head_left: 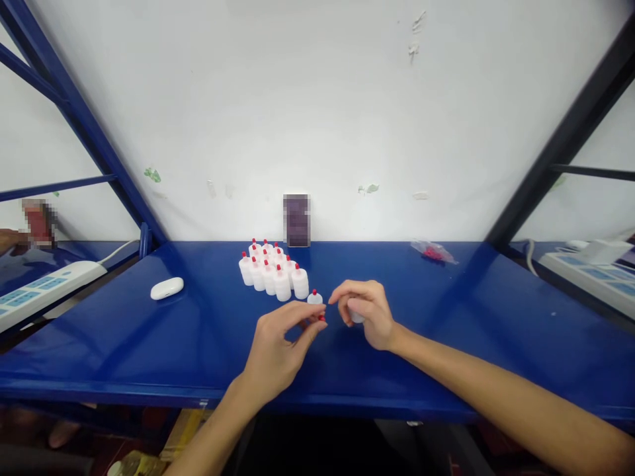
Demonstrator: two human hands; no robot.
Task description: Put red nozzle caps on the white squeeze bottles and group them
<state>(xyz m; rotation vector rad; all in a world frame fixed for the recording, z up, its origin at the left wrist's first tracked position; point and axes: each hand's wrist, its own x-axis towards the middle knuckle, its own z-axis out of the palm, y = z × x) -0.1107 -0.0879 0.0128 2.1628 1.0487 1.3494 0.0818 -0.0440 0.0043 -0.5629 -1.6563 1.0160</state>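
Observation:
Between the thumb and fingertips of my left hand [280, 344] is a small red cap [322, 318]. My right hand [366, 311] curls around a white bottle [356, 316], mostly hidden by the fingers. Just beyond my left fingertips a single white bottle with a red cap [315, 298] stands upright on the blue table. Further back and to the left, several white bottles with red caps [282, 287] stand upright, grouped closely together.
On the blue table [213, 357] lie a white oval case [167, 288] at left and a clear bag of red caps [433, 252] at back right. A blurred dark rectangle [296, 221] leans on the wall. Power strips [49, 291] lie beyond the side frames.

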